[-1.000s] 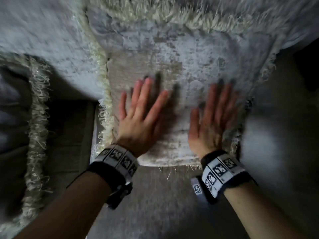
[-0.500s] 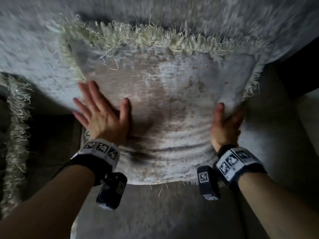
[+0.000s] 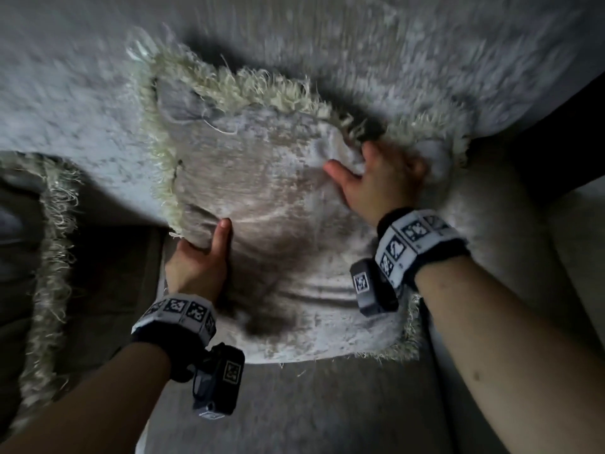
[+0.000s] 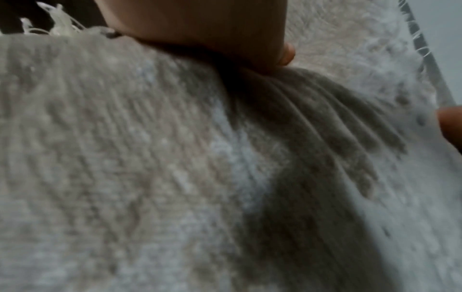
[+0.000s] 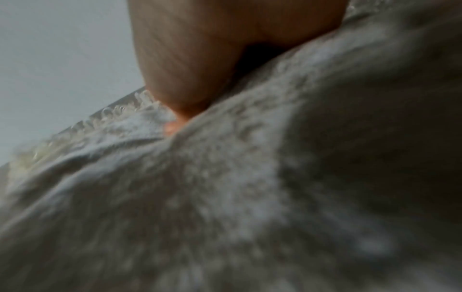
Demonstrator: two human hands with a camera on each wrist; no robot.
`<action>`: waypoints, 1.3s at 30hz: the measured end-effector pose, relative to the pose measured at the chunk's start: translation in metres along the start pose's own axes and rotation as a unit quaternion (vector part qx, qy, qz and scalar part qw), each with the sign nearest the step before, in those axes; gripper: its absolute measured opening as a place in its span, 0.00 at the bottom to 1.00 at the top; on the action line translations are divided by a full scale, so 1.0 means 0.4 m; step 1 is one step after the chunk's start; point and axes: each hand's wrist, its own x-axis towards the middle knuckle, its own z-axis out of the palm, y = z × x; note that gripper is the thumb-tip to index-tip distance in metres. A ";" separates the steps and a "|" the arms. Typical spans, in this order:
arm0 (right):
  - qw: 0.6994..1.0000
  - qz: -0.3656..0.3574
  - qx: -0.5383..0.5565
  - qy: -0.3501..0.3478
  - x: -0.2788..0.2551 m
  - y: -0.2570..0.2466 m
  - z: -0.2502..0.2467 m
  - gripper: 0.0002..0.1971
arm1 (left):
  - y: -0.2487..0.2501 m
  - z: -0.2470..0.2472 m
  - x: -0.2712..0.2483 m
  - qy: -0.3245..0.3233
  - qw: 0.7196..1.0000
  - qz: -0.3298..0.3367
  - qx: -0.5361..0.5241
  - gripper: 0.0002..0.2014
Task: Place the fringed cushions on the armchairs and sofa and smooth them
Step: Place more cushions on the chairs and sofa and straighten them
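Observation:
A grey-beige cushion with a cream fringe leans tilted against the seat's grey backrest. My left hand grips its lower left edge, thumb on the front face and fingers hidden behind. My right hand grips the upper right part, fingers curled into bunched fabric below the fringe. In the left wrist view the thumb presses folds into the cushion. The right wrist view shows a finger dug into the cushion near its fringe.
A second fringed cushion lies at the far left, mostly in shadow. The grey seat runs below the cushion, and a padded armrest rises on the right.
Both hands went from flat on the cushion's face to gripping it. The right hand climbed to the upper right, the left dropped to the lower left edge, and the cushion tilted.

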 end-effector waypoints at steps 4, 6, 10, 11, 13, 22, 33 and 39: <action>0.990 0.037 0.130 0.030 -0.057 0.019 -0.049 0.31 | 0.077 -0.094 -0.064 0.049 0.997 0.055 0.011 0.37; 0.976 0.082 0.191 0.056 -0.072 0.040 -0.106 0.31 | 0.157 -0.163 -0.081 0.083 0.989 0.120 0.027 0.34; 0.941 0.134 0.297 0.095 -0.088 0.053 -0.193 0.27 | 0.313 -0.276 -0.076 0.145 0.948 0.280 0.048 0.31; 0.935 0.141 0.312 0.093 -0.084 0.051 -0.203 0.27 | 0.340 -0.292 -0.068 0.153 0.938 0.305 0.059 0.30; 0.928 0.144 0.334 0.080 -0.061 0.047 -0.199 0.32 | 0.368 -0.300 -0.034 0.154 0.925 0.338 0.079 0.28; 0.972 0.144 0.183 -0.040 -0.067 0.172 -0.061 0.28 | 0.217 -0.135 0.066 0.078 0.916 0.353 0.172 0.30; 0.955 0.155 0.252 0.007 -0.042 0.162 -0.086 0.06 | 0.263 -0.206 0.027 0.125 0.941 0.297 0.107 0.21; 0.941 0.142 0.270 0.145 -0.042 0.171 -0.241 0.11 | 0.373 -0.253 -0.016 0.191 0.925 0.327 0.032 0.21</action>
